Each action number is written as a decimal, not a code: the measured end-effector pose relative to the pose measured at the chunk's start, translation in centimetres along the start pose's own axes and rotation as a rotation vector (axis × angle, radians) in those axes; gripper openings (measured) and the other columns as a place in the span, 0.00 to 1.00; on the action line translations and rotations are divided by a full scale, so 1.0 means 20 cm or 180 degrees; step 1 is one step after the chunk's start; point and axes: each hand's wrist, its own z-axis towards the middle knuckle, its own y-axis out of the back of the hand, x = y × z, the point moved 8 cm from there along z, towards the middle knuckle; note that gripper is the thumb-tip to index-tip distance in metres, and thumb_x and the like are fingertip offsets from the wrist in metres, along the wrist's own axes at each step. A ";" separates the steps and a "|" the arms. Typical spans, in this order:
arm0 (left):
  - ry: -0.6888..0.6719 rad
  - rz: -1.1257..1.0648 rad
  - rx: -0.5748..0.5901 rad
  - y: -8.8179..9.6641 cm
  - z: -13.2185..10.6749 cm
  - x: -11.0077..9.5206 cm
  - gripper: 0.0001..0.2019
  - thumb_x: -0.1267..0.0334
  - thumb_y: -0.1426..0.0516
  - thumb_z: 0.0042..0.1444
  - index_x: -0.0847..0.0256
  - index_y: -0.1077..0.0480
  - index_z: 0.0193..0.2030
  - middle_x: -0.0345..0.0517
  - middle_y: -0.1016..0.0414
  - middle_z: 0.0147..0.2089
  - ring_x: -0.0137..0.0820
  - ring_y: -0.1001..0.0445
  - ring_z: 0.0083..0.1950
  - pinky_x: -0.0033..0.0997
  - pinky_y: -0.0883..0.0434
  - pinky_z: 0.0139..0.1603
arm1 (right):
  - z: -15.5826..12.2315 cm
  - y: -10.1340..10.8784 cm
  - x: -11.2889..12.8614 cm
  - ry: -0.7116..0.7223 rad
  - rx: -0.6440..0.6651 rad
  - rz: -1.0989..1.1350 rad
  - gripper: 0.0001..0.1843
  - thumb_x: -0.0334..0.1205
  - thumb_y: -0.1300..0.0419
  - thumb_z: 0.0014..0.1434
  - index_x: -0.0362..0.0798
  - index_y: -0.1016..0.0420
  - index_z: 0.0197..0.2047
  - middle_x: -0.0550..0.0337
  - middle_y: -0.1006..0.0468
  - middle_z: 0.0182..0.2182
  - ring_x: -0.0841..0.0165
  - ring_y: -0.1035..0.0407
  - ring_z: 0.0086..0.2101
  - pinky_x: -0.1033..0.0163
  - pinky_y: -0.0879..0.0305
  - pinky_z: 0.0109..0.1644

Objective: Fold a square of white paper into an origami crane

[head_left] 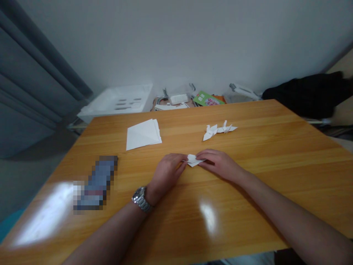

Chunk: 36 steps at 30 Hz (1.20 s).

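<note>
Two bare hands pinch a small piece of folded white paper over the middle of a wooden desk.
The left hand (170, 170), wearing a silver wristwatch (141, 199), is nearly closed, its thumb and fingertips gripping the left end of the folded paper (192, 160). The right hand (219, 164) is curled, thumb below and fingers above, gripping the right end. The folded paper lies near the centre of the desk (176, 221). Beyond it, toward the far edge and right of centre, sit two white paper birds (211, 131), close together. A stack of white paper sheets (142, 135) lies near the far left corner. Toward the left edge is a dark, oblong object (99, 180), blurred by pixelation. Past the far edge are a white tray (118, 96) and a green booklet (205, 98).
</note>
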 end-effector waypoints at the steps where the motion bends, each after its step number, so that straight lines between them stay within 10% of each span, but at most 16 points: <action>1: 0.0013 -0.0005 -0.0005 0.00 0.00 0.00 0.08 0.63 0.44 0.67 0.57 0.26 0.50 0.47 0.19 0.50 0.38 0.22 0.50 0.41 0.27 0.54 | 0.00 0.00 0.00 -0.0035 -0.0027 0.0018 0.10 0.38 0.39 0.66 0.50 0.21 0.50 0.52 0.18 0.46 0.61 0.25 0.47 0.55 0.28 0.54; 15: -0.0203 0.0219 -0.0625 0.10 0.00 -0.06 0.16 0.66 0.43 0.65 0.57 0.33 0.59 0.50 0.30 0.61 0.39 0.32 0.63 0.46 0.33 0.66 | -0.01 0.10 -0.05 -0.0779 -0.0702 0.0013 0.08 0.40 0.40 0.67 0.49 0.19 0.40 0.56 0.18 0.36 0.63 0.25 0.37 0.59 0.32 0.42; 36: -0.0514 0.0594 0.0742 -0.12 -0.06 -0.10 0.25 0.56 0.48 0.69 0.59 0.40 0.70 0.52 0.39 0.72 0.40 0.42 0.74 0.53 0.50 0.76 | -0.02 0.04 -0.10 -0.0737 -0.0426 -0.0404 0.08 0.36 0.36 0.63 0.49 0.20 0.46 0.55 0.22 0.39 0.60 0.28 0.41 0.54 0.31 0.47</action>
